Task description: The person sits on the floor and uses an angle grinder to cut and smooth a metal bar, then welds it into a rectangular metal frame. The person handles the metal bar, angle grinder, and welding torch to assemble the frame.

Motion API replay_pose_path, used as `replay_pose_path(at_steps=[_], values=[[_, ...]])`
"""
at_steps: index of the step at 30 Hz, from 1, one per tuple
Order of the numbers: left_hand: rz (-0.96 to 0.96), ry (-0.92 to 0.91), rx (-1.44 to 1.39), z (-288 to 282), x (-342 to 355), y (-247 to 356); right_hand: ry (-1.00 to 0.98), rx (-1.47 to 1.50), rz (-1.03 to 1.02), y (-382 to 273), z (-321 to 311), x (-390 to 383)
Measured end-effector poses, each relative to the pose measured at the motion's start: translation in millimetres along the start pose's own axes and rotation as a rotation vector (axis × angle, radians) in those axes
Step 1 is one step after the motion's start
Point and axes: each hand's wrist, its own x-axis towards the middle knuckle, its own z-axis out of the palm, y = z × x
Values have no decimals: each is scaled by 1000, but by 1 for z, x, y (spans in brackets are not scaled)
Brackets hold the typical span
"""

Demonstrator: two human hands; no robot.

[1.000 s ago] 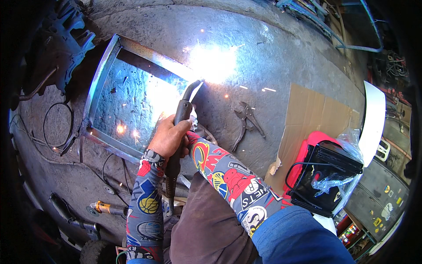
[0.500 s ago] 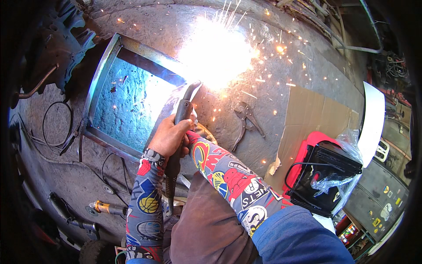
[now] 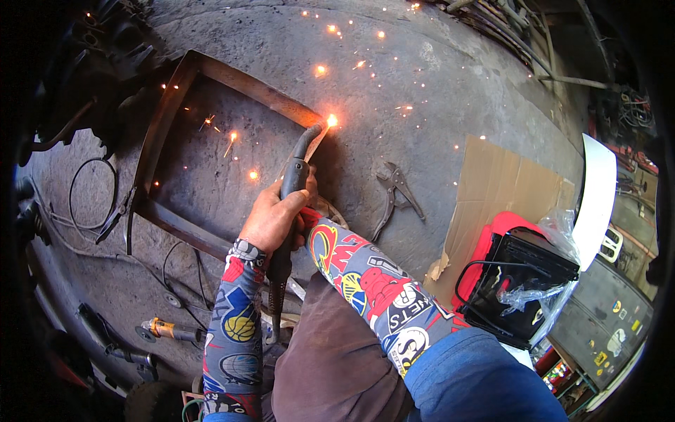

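Note:
A black welding torch point(image 3: 296, 176) slants up from my lap, its curved neck ending at the near right corner of a rectangular metal frame point(image 3: 256, 90). My left hand point(image 3: 267, 221) is wrapped round the torch handle, thumb along its top. A small orange glow point(image 3: 332, 121) burns at the corner by the nozzle, and scattered sparks fly over the floor. Behind the torch, my right hand point(image 3: 311, 184) shows only in part, close to the frame's right side; its fingers are mostly hidden. Locking pliers point(image 3: 396, 197) lie on the concrete to the right.
A clamp point(image 3: 116, 218) sits at the frame's left corner, near loose cables. An angle grinder point(image 3: 172, 329) with a yellow body lies lower left. Cardboard point(image 3: 499, 183) is spread at right, beside a red and black item point(image 3: 520, 274) with clear plastic. Dark metal parts point(image 3: 105, 63) stand far left.
The blinding white arc and its blue-white light have died down to a small orange glow with fewer sparks. Both hands and the torch hold nearly the same place.

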Motion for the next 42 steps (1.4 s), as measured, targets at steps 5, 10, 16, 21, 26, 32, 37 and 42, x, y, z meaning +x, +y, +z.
replay_pose_path(at_steps=[5, 10, 16, 21, 26, 32, 37, 42], values=[[-4, -14, -23, 1, -2, 3, -2, 0, 3, 1, -1, 0], [-26, -49, 4, 0, -2, 5, 2, 1, -1, 1, -3, 0], [-90, -26, -6, 0, -1, 2, 15, -13, -13, -9, 2, 8], [-50, -34, 26, -3, 2, -2, 62, -85, -31, -12, 8, 12], [61, -3, -150, -10, -13, -8, 195, -226, -73, -54, 27, 34], [92, 53, -253, -36, -54, -21, 326, -357, -69, -103, 29, 15], [114, 96, -257, -39, -69, -29, 301, -335, -54, -114, 22, 1], [44, -10, -322, -32, -51, -30, 254, -252, -172, -103, 21, 11]])
